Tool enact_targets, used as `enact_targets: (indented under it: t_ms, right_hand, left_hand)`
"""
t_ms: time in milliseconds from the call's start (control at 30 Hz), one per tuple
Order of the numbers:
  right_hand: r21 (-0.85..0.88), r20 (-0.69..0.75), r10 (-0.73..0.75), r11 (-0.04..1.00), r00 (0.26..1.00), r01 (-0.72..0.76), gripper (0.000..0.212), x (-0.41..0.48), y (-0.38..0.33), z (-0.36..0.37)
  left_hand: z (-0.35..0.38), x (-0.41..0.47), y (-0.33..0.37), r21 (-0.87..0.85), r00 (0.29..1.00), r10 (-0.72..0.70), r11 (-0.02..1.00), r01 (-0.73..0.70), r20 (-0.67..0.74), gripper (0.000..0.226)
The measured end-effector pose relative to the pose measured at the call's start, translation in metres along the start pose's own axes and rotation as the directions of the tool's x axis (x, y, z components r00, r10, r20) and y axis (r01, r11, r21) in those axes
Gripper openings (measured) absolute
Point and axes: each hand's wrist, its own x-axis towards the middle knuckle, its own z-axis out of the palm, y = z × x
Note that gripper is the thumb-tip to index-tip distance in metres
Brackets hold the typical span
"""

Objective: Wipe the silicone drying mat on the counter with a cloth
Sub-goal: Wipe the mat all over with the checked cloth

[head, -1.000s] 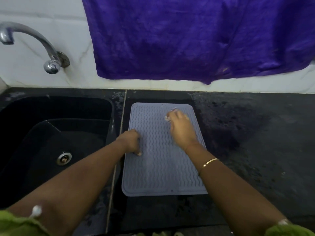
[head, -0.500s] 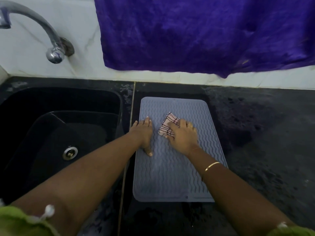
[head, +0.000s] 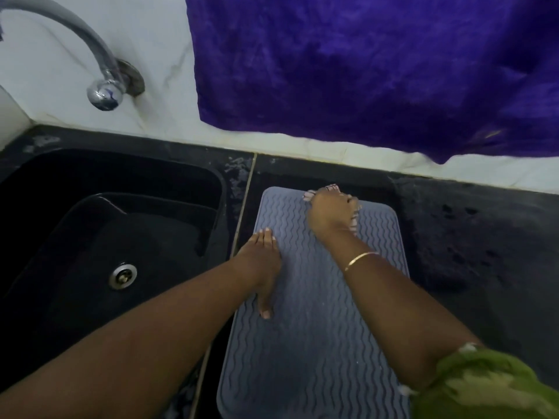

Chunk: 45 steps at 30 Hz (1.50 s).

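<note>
Just beyond the right hand (head: 329,213), curled around the cloth (head: 310,195), the mat (head: 317,343) ends; pushing farther could drag the cloth onto the stained counter (head: 484,237). Left hand (head: 260,261) presses flat, fingers together.

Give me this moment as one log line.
phase: wipe | left hand: pressed flat on mat, sink-side edge | right hand: grips cloth at far edge | mat: on counter beside sink

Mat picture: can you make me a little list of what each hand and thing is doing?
mat: grey, wavy ridges, flat on the black counter, right of the sink
left hand: flat on the mat's left edge, fingers straight
right hand: grips the cloth at the mat's far edge
cloth: mostly hidden under the hand
purple towel: hangs on the wall behind
</note>
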Motion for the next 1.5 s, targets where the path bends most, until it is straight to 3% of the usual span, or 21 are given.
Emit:
enact_targets:
  t_ms: [100, 267, 333, 400, 533, 633, 700, 833, 900, 1067, 1167, 1300, 1367, 1500]
  right_hand:
    - [0.03, -0.053, -0.047, 0.998, 0.997, 0.049, 0.03, 0.009, -0.043, 0.005]
    - [0.077, -0.06, -0.407, 0.908, 0.911, 0.411, 0.035, 0.01, -0.094, 0.008]
    - [0.045, -0.017, -0.463, 0.885, 0.886, 0.463, 0.037, 0.012, -0.084, 0.005]
    - [0.012, 0.014, -0.416, 0.909, 0.909, 0.416, 0.036, 0.016, -0.061, 0.003]
    - [-0.119, 0.042, -0.139, 0.982, 0.989, 0.144, 0.038, 0.017, -0.014, -0.003]
    - [-0.232, 0.184, 0.107, 0.971, 0.977, -0.063, 0.041, 0.022, 0.003, -0.017]
    - [-0.228, 0.214, 0.185, 0.964, 0.959, -0.136, 0.041, 0.028, -0.006, -0.02]
    - [-0.244, 0.111, 0.02, 0.97, 0.994, 0.007, 0.033, 0.03, -0.063, -0.009]
    - [-0.134, 0.049, -0.076, 0.988, 0.996, 0.082, 0.033, 0.03, -0.086, -0.004]
    - [0.009, 0.005, -0.382, 0.924, 0.924, 0.382, 0.036, 0.013, -0.077, -0.002]
    - [-0.079, 0.047, -0.252, 0.964, 0.967, 0.255, 0.053, 0.019, -0.037, -0.006]
    - [-0.242, 0.128, 0.089, 0.969, 0.988, -0.056, 0.038, 0.033, -0.021, -0.018]
    - [-0.286, 0.116, 0.058, 0.958, 0.992, -0.023, 0.03, 0.03, -0.043, -0.016]
    - [-0.176, -0.005, -0.292, 0.942, 0.956, 0.287, 0.031, 0.024, -0.086, -0.001]
  left_hand:
    - [-0.003, 0.005, 0.0, 0.022, 1.0, -0.011, 1.0, 0.011, 0.011, 0.15]
    - [-0.004, 0.006, -0.003, 0.028, 0.999, 0.021, 0.999, -0.022, 0.026, 0.145]
    - [-0.002, 0.005, -0.004, 0.0, 1.0, 0.0, 1.0, 0.0, 0.004, 0.139]
    - [-0.001, 0.004, -0.005, -0.009, 1.0, -0.01, 1.0, 0.01, -0.001, 0.14]
    - [-0.004, 0.001, -0.003, -0.011, 1.0, -0.009, 1.0, 0.009, 0.011, 0.145]
    - [-0.005, 0.0, -0.003, -0.009, 1.0, -0.01, 1.0, 0.01, 0.02, 0.147]
    - [-0.006, 0.001, -0.002, 0.006, 1.0, -0.007, 1.0, 0.007, 0.029, 0.146]
    - [-0.002, 0.008, 0.0, 0.037, 1.0, -0.022, 0.999, 0.021, 0.005, 0.125]
    - [-0.001, 0.013, 0.0, 0.052, 1.0, -0.03, 0.998, 0.03, -0.001, 0.114]
    - [-0.003, 0.012, -0.003, 0.02, 1.0, -0.013, 1.0, 0.013, 0.007, 0.115]
    - [-0.001, 0.009, -0.005, -0.006, 1.0, -0.013, 1.0, 0.013, -0.023, 0.111]
    - [-0.002, 0.008, -0.004, 0.006, 1.0, -0.01, 1.0, 0.01, 0.007, 0.123]
    - [-0.003, 0.009, -0.003, 0.036, 1.0, -0.007, 0.999, 0.006, 0.027, 0.129]
    - [-0.008, 0.011, 0.0, 0.064, 0.998, -0.027, 0.998, 0.024, 0.057, 0.133]
